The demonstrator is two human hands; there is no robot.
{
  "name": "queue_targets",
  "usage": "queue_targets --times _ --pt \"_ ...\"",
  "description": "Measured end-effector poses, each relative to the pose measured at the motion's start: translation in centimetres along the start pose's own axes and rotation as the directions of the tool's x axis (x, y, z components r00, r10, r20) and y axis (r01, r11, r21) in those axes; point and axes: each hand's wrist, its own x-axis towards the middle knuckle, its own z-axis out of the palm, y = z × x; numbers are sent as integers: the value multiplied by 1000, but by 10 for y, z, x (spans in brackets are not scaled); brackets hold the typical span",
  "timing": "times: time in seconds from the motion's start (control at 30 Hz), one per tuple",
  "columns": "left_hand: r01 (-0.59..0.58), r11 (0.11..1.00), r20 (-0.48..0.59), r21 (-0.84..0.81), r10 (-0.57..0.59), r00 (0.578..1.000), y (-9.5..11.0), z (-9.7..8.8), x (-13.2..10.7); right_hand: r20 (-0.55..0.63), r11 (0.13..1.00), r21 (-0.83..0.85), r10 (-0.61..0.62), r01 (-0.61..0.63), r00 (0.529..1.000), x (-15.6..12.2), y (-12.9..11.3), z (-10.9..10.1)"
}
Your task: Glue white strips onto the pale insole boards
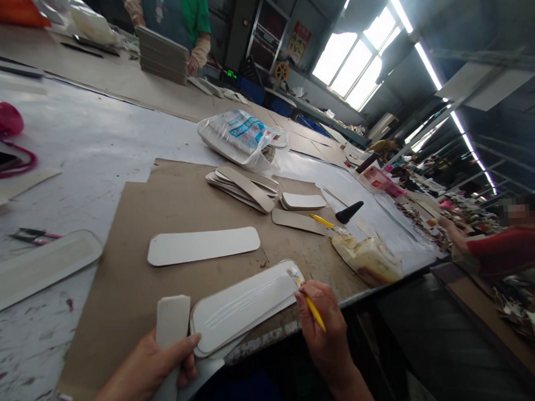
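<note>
My left hand (148, 368) grips a narrow grey-white card strip (170, 322) at the near table edge and steadies a long white rounded piece (244, 306) lying beside it. My right hand (326, 332) is closed on a yellow-handled brush (309, 303), its bristle tip touching the right end of that white piece, which shows wet streaks. Another white rounded piece (202, 246) lies flat further out on the brown cardboard sheet (160, 200).
A stack of grey-white strips (244, 187), a plastic bag of pieces (241, 136), a glue-filled bag (369, 258) with a second yellow brush (325, 222), a white tray (33, 269) and scissors (34, 235) lie around. Other people stand at the far end and at the right.
</note>
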Motion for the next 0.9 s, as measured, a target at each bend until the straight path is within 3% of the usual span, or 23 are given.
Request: queue_targets --times 0.07,0.13,0.2,0.33,0.43,0.5,0.63,0.7,0.77,0.8,0.9 --pt "-6 1000 -3 -31 6 1000 0 1 0 36 998 -52 -17 19 999 -5 3 3" --pt "-7 999 -9 -47 7 1000 -1 3 0 74 1000 -4 -23 23 997 -12 -9 7" --pt "-5 998 -22 -56 3 1000 0 4 1 112 987 160 -11 -7 994 -16 -29 9" --pt "-43 998 -82 -52 38 996 5 1 0 137 869 461 130 -179 982 -6 -62 3" --pt "-71 997 -59 24 73 996 15 -6 -14 141 813 510 242 -280 960 12 -66 -5" --pt "-85 996 2 17 85 996 22 -10 -30 163 788 540 247 -296 955 22 -65 -6" --pt "-70 976 85 -208 89 992 32 -7 -59 342 733 583 171 -352 924 32 -74 9" --pt "-39 957 110 -289 74 991 35 -2 -68 459 703 580 134 -411 878 32 -85 20" --pt "-10 945 117 -326 50 992 38 4 -72 574 612 590 142 -527 807 30 -96 30" --pt "0 941 119 -339 42 992 39 6 -73 642 522 592 155 -614 751 29 -102 34" --pt "-22 934 123 -356 71 990 38 14 -70 829 135 526 139 -840 542 27 -114 40"
